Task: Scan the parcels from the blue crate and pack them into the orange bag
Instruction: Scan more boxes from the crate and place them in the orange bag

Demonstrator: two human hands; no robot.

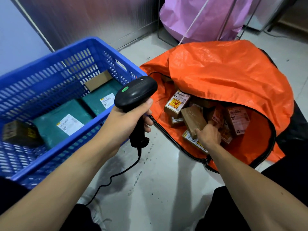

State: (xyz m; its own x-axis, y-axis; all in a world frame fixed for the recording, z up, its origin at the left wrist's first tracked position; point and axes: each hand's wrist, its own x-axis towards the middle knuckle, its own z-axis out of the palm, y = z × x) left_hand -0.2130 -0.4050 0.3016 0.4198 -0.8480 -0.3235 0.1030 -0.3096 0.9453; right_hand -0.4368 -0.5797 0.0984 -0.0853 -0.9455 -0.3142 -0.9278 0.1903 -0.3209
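Note:
My left hand (126, 119) grips a black corded barcode scanner (135, 95) above the floor between crate and bag. My right hand (208, 135) reaches into the open orange bag (225, 72) and holds a brown taped box (193, 120) among several labelled cardboard parcels (177, 104). The blue crate (70, 52) stands at the left. In it lie two green mailers (63, 124) with white labels, a small dark box (20, 132) at the near left and a plain cardboard box (98, 80) at the back.
A pink bag (205, 19) hangs on a metal frame behind the orange bag. A metal wall runs behind the crate. The scanner's cable (113, 175) trails over the pale floor between my knees.

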